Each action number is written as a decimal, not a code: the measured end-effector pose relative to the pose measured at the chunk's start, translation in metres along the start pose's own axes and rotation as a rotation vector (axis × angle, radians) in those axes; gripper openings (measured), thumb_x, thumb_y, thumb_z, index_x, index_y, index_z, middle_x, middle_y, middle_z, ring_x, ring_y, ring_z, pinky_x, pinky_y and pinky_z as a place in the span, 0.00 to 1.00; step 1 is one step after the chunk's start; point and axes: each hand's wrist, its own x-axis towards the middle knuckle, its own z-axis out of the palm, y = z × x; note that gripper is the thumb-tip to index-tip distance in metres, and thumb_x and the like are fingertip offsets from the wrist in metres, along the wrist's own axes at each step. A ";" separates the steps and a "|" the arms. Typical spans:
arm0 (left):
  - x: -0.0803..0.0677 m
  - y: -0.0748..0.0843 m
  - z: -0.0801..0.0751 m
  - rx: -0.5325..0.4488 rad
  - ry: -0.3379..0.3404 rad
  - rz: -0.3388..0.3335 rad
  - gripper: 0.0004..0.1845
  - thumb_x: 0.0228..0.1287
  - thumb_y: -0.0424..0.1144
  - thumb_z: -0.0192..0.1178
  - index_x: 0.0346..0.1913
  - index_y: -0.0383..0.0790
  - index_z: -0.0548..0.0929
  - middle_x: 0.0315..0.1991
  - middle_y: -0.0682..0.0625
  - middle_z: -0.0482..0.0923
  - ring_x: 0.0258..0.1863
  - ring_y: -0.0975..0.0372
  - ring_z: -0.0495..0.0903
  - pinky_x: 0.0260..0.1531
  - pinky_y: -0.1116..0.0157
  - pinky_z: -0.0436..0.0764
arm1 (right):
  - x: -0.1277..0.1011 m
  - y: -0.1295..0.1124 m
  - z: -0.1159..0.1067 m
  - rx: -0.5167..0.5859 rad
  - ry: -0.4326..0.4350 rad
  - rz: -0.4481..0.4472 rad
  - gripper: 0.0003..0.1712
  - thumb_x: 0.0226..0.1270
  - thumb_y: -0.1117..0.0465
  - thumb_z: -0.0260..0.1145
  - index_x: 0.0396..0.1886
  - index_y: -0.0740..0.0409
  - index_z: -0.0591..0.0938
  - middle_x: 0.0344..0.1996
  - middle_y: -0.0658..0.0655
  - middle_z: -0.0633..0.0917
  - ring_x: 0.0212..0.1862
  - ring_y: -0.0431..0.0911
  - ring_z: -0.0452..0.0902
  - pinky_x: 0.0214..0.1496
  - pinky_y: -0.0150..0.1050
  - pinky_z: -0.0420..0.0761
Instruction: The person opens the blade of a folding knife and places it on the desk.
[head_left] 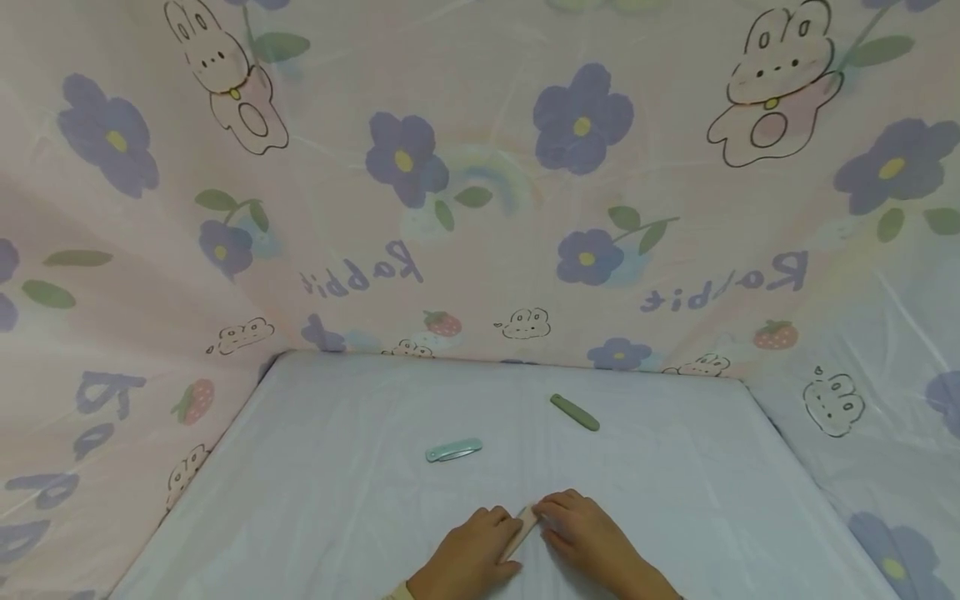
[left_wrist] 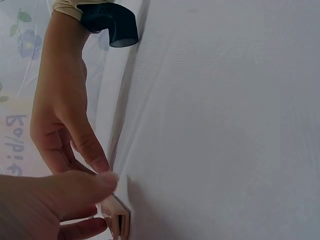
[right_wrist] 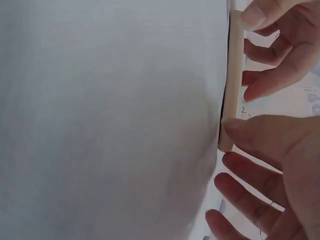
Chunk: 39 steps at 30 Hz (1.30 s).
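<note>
A slim beige bar point(head_left: 521, 534) lies on the white table sheet point(head_left: 315, 500) at the near centre, and both hands hold it. My left hand point(head_left: 501, 533) pinches its near end between thumb and fingers. My right hand point(head_left: 551, 512) grips the far end with curled fingertips. The left wrist view shows the left thumb point(left_wrist: 100, 181) over the beige bar point(left_wrist: 120, 221), with the right hand point(left_wrist: 85, 150) just beyond. In the right wrist view the beige bar point(right_wrist: 231, 80) stands along the sheet's edge, with the right hand point(right_wrist: 235, 145) and the left hand point(right_wrist: 260, 50) on it.
A pale mint clip point(head_left: 453, 451) lies on the sheet ahead of the hands. A dark green bar point(head_left: 574, 412) lies farther back to the right. Pink cloth point(head_left: 480, 208) printed with flowers and rabbits walls the table on three sides.
</note>
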 end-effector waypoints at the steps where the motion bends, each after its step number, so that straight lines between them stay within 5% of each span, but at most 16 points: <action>1: 0.000 0.000 0.000 0.008 -0.002 -0.001 0.26 0.54 0.52 0.66 0.56 0.49 0.77 0.46 0.59 0.73 0.36 0.70 0.68 0.32 0.71 0.75 | 0.001 0.000 0.001 -0.002 0.005 -0.003 0.17 0.53 0.58 0.71 0.45 0.53 0.82 0.43 0.45 0.81 0.45 0.41 0.76 0.46 0.40 0.79; 16: -0.002 0.000 0.002 0.019 0.111 0.036 0.20 0.54 0.38 0.65 0.52 0.43 0.79 0.40 0.57 0.73 0.33 0.69 0.67 0.26 0.75 0.72 | 0.006 0.002 0.005 0.026 0.001 -0.002 0.18 0.52 0.60 0.72 0.44 0.55 0.82 0.40 0.46 0.79 0.42 0.40 0.74 0.44 0.36 0.79; 27: 0.004 -0.002 0.002 0.019 0.068 -0.018 0.17 0.55 0.38 0.64 0.49 0.47 0.80 0.40 0.59 0.75 0.32 0.69 0.69 0.24 0.72 0.73 | 0.006 -0.002 0.001 0.142 -0.040 0.052 0.17 0.56 0.59 0.70 0.45 0.56 0.82 0.40 0.44 0.78 0.42 0.37 0.73 0.45 0.34 0.78; 39: 0.003 -0.008 0.000 0.016 0.169 0.035 0.10 0.56 0.38 0.65 0.41 0.49 0.80 0.33 0.63 0.75 0.29 0.71 0.70 0.24 0.73 0.73 | 0.006 0.004 -0.004 0.503 -0.093 0.114 0.11 0.61 0.60 0.67 0.43 0.54 0.82 0.34 0.41 0.80 0.37 0.34 0.75 0.41 0.34 0.79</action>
